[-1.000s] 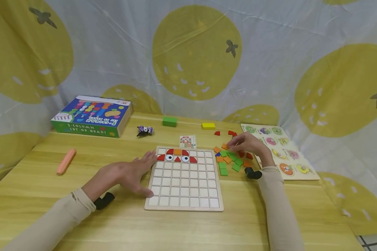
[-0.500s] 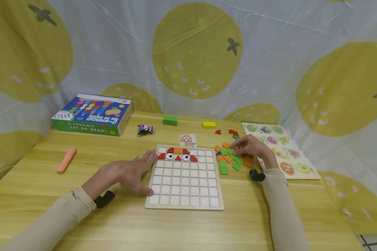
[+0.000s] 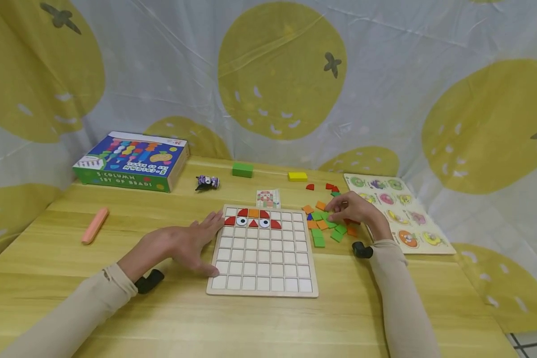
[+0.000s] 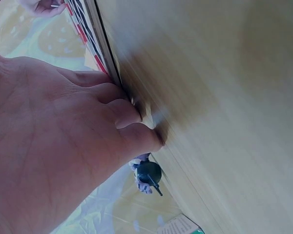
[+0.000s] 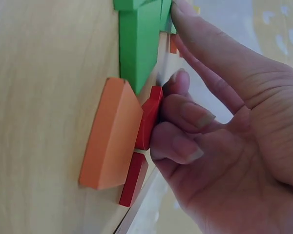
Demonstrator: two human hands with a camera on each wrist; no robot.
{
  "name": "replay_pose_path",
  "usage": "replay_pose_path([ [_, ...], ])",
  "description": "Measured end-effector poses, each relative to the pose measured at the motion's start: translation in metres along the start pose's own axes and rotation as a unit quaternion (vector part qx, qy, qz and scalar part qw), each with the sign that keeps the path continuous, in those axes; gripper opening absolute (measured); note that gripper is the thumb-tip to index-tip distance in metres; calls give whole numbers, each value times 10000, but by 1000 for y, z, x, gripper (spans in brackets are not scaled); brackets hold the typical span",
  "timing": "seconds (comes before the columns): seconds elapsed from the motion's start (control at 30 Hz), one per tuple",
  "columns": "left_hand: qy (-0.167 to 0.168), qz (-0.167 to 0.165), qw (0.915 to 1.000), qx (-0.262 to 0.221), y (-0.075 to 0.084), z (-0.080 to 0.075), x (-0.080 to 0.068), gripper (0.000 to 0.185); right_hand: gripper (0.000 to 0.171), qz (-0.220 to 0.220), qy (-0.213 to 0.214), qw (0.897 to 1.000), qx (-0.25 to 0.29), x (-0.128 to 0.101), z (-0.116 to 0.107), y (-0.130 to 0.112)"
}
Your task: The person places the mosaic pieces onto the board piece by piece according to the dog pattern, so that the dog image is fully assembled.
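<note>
A white-grid wooden puzzle board lies mid-table, with red and orange tiles and two eye tiles in its top rows. My left hand lies flat on the table, fingers straight against the board's left edge. My right hand is down on a pile of green and orange tiles to the right of the board. In the right wrist view its index finger touches a green tile. The curled fingers rest against a red tile beside an orange tile. I see no tile lifted.
A bead-set box sits back left and a pink block at the left. A small figurine, green block, yellow block and picture card lie behind the board. A peg puzzle lies at the right.
My right hand has sunk lower onto the tile pile and shifted slightly toward me. The left hand has stayed against the board.
</note>
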State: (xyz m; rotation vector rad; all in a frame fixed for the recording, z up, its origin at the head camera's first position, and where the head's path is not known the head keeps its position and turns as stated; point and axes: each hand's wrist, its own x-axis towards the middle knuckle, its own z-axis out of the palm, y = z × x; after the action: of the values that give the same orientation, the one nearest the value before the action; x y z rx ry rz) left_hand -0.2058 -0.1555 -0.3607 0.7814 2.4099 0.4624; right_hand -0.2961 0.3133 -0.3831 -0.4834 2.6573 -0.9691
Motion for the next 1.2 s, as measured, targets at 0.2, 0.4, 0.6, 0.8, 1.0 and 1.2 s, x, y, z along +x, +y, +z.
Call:
replay_pose_path([
  [0.2, -22, 13, 10000, 24, 0, 0, 0, 126, 16, 170, -24, 9997, -167, 1, 0, -5],
  [0.4, -2, -26, 10000, -51, 0, -1, -1, 128, 15, 318, 34, 9993, -197, -1, 0, -9],
  [0.6, 33, -194, 9998, -24, -1, -1, 0, 131, 12, 162, 322, 9990, -278, -6, -5, -16],
  [0.8, -11, -194, 9998, -60, -3, -1, 0, 132, 13, -81, 315, 9995, 48, -1, 1, -38],
  [1.0, -75, -128, 9999, -11, -3, -2, -1, 129, 10, -559, 5, 9981, 262, 15, 28, -80],
  [1.2, -90, -46, 9999, 47, -2, -4, 0, 127, 8, -790, -80, 9954, 544, 23, 60, -124],
])
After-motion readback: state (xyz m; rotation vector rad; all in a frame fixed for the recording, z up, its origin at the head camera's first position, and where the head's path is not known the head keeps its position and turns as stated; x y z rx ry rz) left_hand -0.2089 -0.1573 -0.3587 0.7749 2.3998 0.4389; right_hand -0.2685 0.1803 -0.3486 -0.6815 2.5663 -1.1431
